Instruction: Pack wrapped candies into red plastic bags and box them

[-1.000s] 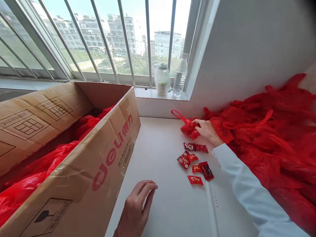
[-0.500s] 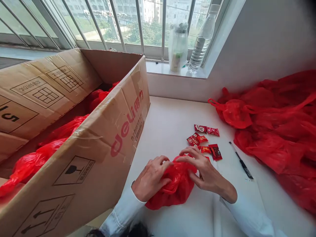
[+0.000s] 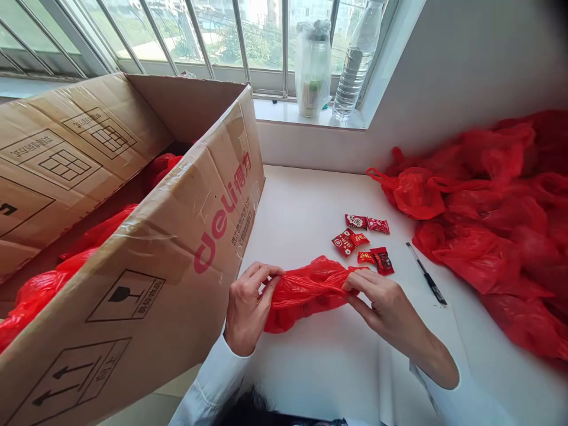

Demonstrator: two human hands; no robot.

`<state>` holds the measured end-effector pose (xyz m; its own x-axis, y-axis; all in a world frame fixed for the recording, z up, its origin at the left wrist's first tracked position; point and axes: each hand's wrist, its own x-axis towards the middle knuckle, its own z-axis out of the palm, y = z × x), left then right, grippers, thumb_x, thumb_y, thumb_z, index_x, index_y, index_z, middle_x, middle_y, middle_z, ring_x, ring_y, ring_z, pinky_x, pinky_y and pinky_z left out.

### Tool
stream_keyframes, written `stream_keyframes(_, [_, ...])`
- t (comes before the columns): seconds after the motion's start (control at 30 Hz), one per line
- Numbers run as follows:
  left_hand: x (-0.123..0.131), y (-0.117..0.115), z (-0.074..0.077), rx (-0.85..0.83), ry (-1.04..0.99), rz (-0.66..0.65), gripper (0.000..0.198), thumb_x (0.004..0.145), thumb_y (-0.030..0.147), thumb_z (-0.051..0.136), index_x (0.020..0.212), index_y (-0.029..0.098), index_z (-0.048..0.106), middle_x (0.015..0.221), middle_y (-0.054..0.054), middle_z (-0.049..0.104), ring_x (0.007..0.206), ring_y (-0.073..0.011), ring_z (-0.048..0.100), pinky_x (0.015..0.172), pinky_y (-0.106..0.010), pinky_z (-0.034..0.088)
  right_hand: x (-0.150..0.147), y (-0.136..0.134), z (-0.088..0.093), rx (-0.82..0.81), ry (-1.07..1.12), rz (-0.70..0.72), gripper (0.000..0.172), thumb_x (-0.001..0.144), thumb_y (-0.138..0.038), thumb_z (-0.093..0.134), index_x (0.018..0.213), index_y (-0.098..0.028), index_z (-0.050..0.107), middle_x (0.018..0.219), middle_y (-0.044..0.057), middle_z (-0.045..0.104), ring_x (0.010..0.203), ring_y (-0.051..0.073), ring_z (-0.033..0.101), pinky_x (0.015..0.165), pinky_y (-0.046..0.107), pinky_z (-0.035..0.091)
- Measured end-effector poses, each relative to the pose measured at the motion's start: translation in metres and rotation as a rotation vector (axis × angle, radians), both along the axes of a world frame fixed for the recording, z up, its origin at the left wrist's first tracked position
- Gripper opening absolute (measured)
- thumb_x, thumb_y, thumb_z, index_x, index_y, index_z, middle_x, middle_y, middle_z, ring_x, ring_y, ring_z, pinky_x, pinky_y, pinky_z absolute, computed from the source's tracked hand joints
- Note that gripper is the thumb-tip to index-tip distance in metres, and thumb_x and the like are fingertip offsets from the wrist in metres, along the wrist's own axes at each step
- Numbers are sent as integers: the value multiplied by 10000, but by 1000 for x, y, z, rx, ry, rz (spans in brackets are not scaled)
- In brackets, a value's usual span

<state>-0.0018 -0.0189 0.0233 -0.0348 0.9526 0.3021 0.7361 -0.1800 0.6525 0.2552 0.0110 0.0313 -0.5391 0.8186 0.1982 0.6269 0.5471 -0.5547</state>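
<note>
The red plastic bag [image 3: 308, 296] is stretched over the counter [image 3: 293, 207], its long axis near nine-to-three o'clock. The left hand [image 3: 251, 302] pinches its nine o'clock end, the right hand [image 3: 381, 305] its three o'clock end; neither grip is nearer. The wrapped sweets [image 3: 343, 242] lie between one and two o'clock from the bag.

Crinkled, translucent red thin-plastic bag [image 3: 306, 293] was stretched 9-to-3 o'clock, creased lengthwise, at 5 o'clock from view centre.
</note>
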Motion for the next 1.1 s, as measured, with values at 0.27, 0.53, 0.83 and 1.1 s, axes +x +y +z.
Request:
stream_keyframes(0.27, [19, -2, 9, 67, 71, -372, 290, 929, 166, 514, 1192, 243, 610, 1169, -67, 637, 1130, -243, 515, 989, -421, 420, -8, -3, -5, -151, 62, -2, 113, 837, -191, 600, 865, -215, 493, 833, 7, 583, 763, 173, 506, 669, 293, 374])
stream_keyframes(0.53, [6, 4, 13, -81, -273, -340, 37, 857, 253, 670, 843, 233, 697, 750, 6, 688, 763, -167, 541, 745, -313, 457, -26, -9, 2, -264, 288, -211, 240, 937, -350, 517, 744, -208, 535, 677, -15, 532, 611, 127, 433, 558, 262, 316])
stream_keyframes(0.83, [-8, -5, 20, -210, -787, -293, 125, 874, 334, 512, 846, 232, 446, 839, -11, 519, 757, -160, 572, 662, -296, 505, 1, -11, -9, -522, 790, -359, 124, 819, -274, 565, 787, -232, 452, 697, -27, 464, 628, 129, 434, 566, 236, 364])
stream_keyframes(1.1, [-9, -26, 77, -94, 130, -596, 175, 817, 101, 584, 786, 273, 568, 702, 33, 592, 786, -187, 543, 845, -380, 411, -15, -10, 38, -171, 265, 26, 285, 670, -41, 482, 807, -260, 604, 722, -19, 603, 704, 175, 516, 736, 343, 396])
